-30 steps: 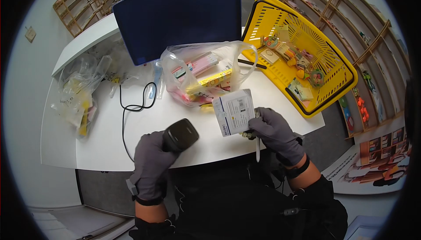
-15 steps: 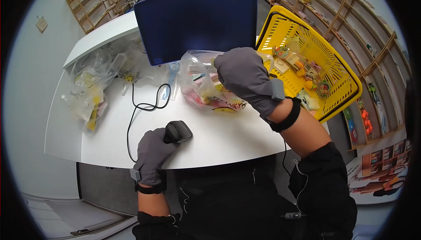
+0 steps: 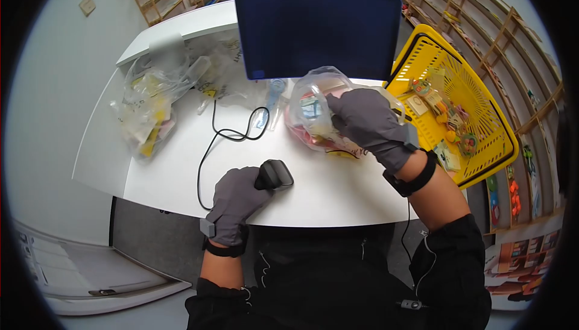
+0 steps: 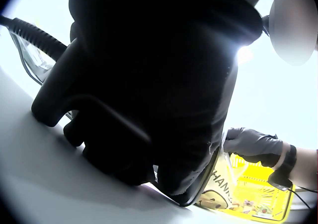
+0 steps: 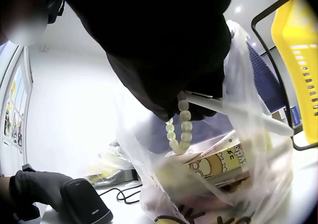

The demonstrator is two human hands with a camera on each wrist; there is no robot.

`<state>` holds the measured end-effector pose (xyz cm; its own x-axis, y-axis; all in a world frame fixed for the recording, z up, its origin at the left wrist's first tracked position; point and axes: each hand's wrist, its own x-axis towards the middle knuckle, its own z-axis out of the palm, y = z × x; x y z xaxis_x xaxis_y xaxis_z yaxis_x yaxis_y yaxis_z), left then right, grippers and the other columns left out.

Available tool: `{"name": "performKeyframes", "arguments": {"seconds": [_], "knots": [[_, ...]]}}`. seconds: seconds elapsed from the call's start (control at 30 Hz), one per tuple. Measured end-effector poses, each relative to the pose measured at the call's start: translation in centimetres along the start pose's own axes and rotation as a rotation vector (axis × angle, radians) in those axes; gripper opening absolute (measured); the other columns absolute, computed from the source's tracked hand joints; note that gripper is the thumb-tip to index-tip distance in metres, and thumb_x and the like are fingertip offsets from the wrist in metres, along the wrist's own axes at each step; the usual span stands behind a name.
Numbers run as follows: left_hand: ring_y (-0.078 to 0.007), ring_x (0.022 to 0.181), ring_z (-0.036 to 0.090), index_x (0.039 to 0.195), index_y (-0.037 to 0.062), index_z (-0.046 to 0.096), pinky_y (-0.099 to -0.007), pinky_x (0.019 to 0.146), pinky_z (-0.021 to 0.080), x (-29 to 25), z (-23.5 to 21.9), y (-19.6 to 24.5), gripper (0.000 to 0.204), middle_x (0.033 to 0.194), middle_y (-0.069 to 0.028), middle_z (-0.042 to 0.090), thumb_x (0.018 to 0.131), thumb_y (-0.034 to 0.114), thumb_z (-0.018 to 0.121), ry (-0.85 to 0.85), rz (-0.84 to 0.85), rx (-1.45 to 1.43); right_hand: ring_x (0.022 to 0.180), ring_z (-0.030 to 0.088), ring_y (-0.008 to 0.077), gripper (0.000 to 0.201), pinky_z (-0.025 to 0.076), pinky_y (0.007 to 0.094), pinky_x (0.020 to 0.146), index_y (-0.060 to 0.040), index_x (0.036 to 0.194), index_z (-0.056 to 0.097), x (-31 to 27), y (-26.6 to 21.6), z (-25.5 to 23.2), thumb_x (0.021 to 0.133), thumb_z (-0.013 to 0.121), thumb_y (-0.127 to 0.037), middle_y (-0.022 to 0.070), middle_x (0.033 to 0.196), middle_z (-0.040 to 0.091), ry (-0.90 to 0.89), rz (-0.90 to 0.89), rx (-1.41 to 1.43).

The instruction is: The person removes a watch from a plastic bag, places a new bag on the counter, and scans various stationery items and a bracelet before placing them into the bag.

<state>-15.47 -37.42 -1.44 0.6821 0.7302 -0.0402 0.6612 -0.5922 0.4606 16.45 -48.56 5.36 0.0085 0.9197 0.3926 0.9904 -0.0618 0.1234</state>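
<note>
My gloved left hand (image 3: 235,200) grips a black handheld barcode scanner (image 3: 276,175) low over the white counter. The gloved right hand (image 3: 371,122) is at the mouth of a clear plastic bag (image 3: 301,131) bearing dark print. From its fingers hangs a pale green bead bracelet (image 5: 186,127), above a yellow box (image 5: 213,165) with a cartoon figure inside the bag. A slim white stick (image 5: 238,114) juts out from the same fingers. The right fingertips are hidden by the dark glove in the right wrist view.
A yellow basket (image 3: 476,80) holding several small packaged goods stands to the right. Behind the bag is a dark monitor (image 3: 316,34). Crumpled plastic bags (image 3: 151,101) lie to the left, with a looped black cable (image 3: 238,137) across the counter.
My right hand has moved from the front of the counter to the bag. The white printed packet that it held no longer shows. The left hand still holds the scanner, now turned and lower.
</note>
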Motion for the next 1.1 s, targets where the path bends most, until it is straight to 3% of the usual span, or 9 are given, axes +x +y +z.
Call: {"name": "performKeyframes", "arguments": {"seconds": [0.13, 0.27, 0.4, 0.5, 0.63, 0.8, 0.93, 1.03, 1.1], "knots": [[-0.0419, 0.085, 0.078, 0.100, 0.0068, 0.084, -0.0477, 0.075, 0.060, 0.2, 0.0, -0.6, 0.038, 0.088, -0.0185, 0.081, 0.078, 0.037, 0.091, 0.026, 0.033, -0.030, 0.086, 0.076, 0.0380, 0.032, 0.058, 0.0524, 0.076, -0.0124, 0.129, 0.079, -0.5, 0.4, -2.0, 0.098, 0.079, -0.022, 0.0139, 0.090, 0.077, -0.051, 0.072, 0.043], [-0.0412, 0.084, 0.078, 0.101, 0.0064, 0.084, -0.0470, 0.075, 0.060, 0.4, 0.3, -0.5, 0.037, 0.087, -0.0183, 0.081, 0.079, 0.034, 0.090, -0.016, 0.033, -0.071, 0.095, 0.077, 0.0350, 0.040, 0.059, 0.0472, 0.084, -0.0110, 0.141, 0.077, -1.9, 1.5, -3.2, 0.102, 0.079, -0.021, 0.0181, 0.097, 0.079, 0.143, 0.208, 0.132], [-0.0388, 0.084, 0.079, 0.104, 0.0067, 0.085, -0.0449, 0.076, 0.060, 0.7, 0.1, -0.2, 0.037, 0.088, -0.0180, 0.082, 0.080, 0.033, 0.090, -0.046, 0.022, -0.078, 0.098, 0.079, 0.0261, 0.042, 0.060, 0.0378, 0.088, -0.0075, 0.150, 0.073, -2.2, 3.5, -1.9, 0.108, 0.075, -0.015, 0.0147, 0.108, 0.084, 0.242, 0.334, 0.428], [-0.0361, 0.083, 0.081, 0.107, 0.0067, 0.085, -0.0431, 0.077, 0.060, 0.6, -0.3, -0.1, 0.038, 0.089, -0.0176, 0.082, 0.080, 0.032, 0.091, -0.069, -0.019, -0.101, 0.106, 0.078, 0.0157, 0.042, 0.060, 0.0295, 0.094, -0.0026, 0.154, 0.070, -1.8, 4.5, -0.3, 0.113, 0.070, -0.012, 0.0087, 0.119, 0.084, 0.325, 0.438, 0.845], [-0.0428, 0.089, 0.079, 0.104, 0.0082, 0.085, -0.0485, 0.078, 0.061, 0.2, -0.5, -0.2, 0.037, 0.093, -0.0187, 0.082, 0.081, 0.037, 0.089, -0.070, -0.007, -0.158, 0.110, 0.076, 0.0113, 0.039, 0.060, 0.0276, 0.098, 0.0010, 0.152, 0.070, -1.5, 3.3, -3.2, 0.115, 0.068, -0.011, 0.0038, 0.122, 0.082, 0.488, 0.535, 1.169], [-0.0412, 0.085, 0.079, 0.102, 0.0067, 0.084, -0.0458, 0.076, 0.061, -1.5, -2.8, 2.9, 0.029, 0.088, -0.0190, 0.081, 0.081, 0.025, 0.091, 0.007, 0.122, -0.304, 0.112, 0.076, 0.0113, 0.039, 0.060, 0.0281, 0.103, 0.0019, 0.153, 0.069, -1.6, 3.3, -6.7, 0.116, 0.067, -0.011, 0.0062, 0.124, 0.082, 0.700, 0.450, 1.347], [-0.0387, 0.080, 0.078, 0.099, 0.0050, 0.083, -0.0436, 0.073, 0.060, -1.8, -3.2, 6.4, 0.024, 0.084, -0.0176, 0.080, 0.083, 0.020, 0.092, 0.036, 0.270, -0.499, 0.114, 0.076, 0.0127, 0.041, 0.061, 0.0287, 0.104, 0.0021, 0.155, 0.067, -1.5, -0.4, -7.8, 0.115, 0.067, -0.007, 0.0072, 0.129, 0.081, 0.566, 0.409, 1.391], [-0.0371, 0.076, 0.078, 0.098, 0.0043, 0.082, -0.0422, 0.071, 0.060, -1.6, -2.9, 7.4, 0.022, 0.082, -0.0164, 0.080, 0.085, 0.019, 0.092, 0.059, 0.386, -0.523, 0.116, 0.075, 0.0133, 0.044, 0.061, 0.0298, 0.105, 0.0029, 0.156, 0.065, -1.6, -3.0, -5.8, 0.113, 0.068, -0.001, 0.0086, 0.133, 0.080, 0.436, 0.235, 1.488], [-0.0369, 0.075, 0.078, 0.097, 0.0049, 0.082, -0.0418, 0.070, 0.060, -1.7, -2.4, 7.6, 0.023, 0.082, -0.0158, 0.080, 0.085, 0.021, 0.092, 0.186, 0.393, -0.458, 0.116, 0.075, 0.0132, 0.045, 0.061, 0.0300, 0.105, 0.0028, 0.157, 0.065, -1.7, -2.8, -5.6, 0.112, 0.068, 0.000, 0.0092, 0.135, 0.080, 0.429, 0.229, 1.449]]}}
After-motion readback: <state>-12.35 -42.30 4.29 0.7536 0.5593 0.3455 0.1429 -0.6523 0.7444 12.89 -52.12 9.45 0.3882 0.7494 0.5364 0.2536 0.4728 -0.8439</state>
